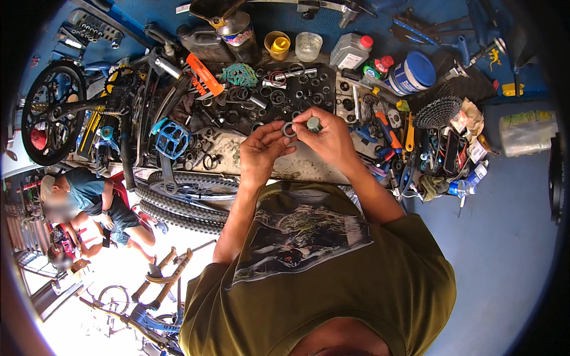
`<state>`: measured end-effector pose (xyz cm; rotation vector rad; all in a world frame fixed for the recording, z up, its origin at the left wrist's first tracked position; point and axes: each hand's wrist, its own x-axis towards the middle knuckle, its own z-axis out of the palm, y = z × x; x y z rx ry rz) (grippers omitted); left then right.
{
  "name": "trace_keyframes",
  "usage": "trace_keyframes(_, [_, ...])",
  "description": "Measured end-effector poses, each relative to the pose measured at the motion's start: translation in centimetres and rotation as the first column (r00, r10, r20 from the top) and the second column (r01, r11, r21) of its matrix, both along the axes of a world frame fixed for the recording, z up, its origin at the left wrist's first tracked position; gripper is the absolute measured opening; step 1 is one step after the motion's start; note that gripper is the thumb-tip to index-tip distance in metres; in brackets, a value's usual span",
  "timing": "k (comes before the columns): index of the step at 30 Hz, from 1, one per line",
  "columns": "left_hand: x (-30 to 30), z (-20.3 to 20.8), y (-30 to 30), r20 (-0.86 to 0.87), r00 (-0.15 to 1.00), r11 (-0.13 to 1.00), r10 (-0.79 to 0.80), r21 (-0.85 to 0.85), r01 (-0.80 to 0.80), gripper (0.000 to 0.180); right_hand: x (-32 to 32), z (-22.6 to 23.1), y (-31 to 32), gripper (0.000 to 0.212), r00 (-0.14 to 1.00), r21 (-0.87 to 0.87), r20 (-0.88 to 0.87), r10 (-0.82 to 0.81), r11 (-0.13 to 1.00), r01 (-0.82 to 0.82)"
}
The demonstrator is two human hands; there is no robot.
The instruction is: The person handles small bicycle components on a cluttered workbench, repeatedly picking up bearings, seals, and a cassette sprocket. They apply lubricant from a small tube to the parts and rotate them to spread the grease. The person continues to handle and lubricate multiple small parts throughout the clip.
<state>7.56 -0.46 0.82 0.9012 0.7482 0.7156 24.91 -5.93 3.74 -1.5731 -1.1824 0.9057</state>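
Observation:
Over the near edge of the cluttered workbench (276,163), my two hands meet in front of my chest. Between the fingertips of my left hand (259,149) is a small grey metal ring (288,130), held with its hole facing up; it may be a bearing. My right hand (328,137) is closed, its thumb and fingertips at the ring's right side. A short grey-green cylinder (314,124) shows at the right hand's fingers, seemingly gripped there. Beyond the hands lies a dark mat (297,98) strewn with metal rings and tubes.
A blue pedal (172,140) and a black chainring (54,113) are at the left. Tyres (178,207) stand below the bench edge. A white-and-blue tub (411,73), a cassette (437,112) and loose tools crowd the right. Another person (95,202) sits at the far left.

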Motion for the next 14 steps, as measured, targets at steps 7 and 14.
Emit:
trace_keyframes(7, [-0.3,-0.8,-0.1,0.031,0.999,1.0,0.022,0.007,-0.022,0.034,-0.8,-1.4,0.0,0.017,0.979,0.087,0.198,-0.053,0.996,0.036])
trace_keyframes(14, [-0.4,-1.2,0.1,0.004,0.999,0.999,0.037,-0.018,-0.037,0.033,-0.8,-0.9,0.1,0.017,0.98,0.046,0.195,-0.043,0.998,0.035])
